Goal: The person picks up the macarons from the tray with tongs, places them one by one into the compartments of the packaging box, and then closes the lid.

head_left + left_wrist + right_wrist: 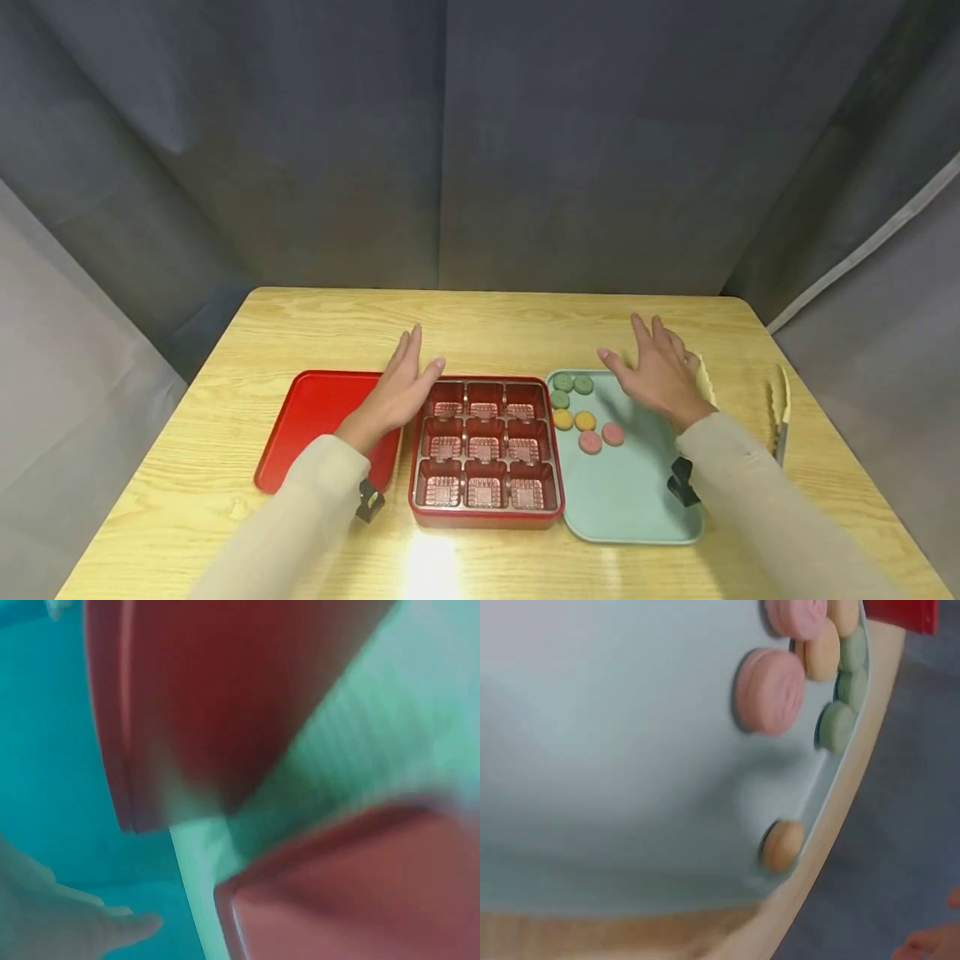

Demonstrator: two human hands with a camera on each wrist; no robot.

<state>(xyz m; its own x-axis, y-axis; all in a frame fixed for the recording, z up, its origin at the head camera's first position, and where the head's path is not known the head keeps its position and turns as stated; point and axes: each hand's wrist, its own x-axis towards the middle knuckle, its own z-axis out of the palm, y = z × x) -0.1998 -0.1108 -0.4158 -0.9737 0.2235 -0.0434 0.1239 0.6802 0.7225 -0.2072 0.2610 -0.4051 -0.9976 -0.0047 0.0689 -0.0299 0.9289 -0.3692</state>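
Note:
Over the right edge of the red lid (330,417), my left hand (393,392) is held in the air, its fingers extended and the thumb apart. Beside it stands a red box (486,519) with a divided insert (485,450); the patterned floors of its compartments show. My right hand (660,371) hovers above the far right of a pale blue-green tray (622,500), fingers spread, holding nothing. On that tray lie green macarons (562,382), yellow macarons (585,421) and pink macarons (590,442). Another yellow macaron (783,846) sits in a tray corner in the right wrist view.
Tongs (782,417) with pale tips lie at the table's right side. A pale wavy-edged thing (705,383) shows partly behind my right wrist. Grey curtains (442,167) hang behind the wooden table (487,333) and at both sides.

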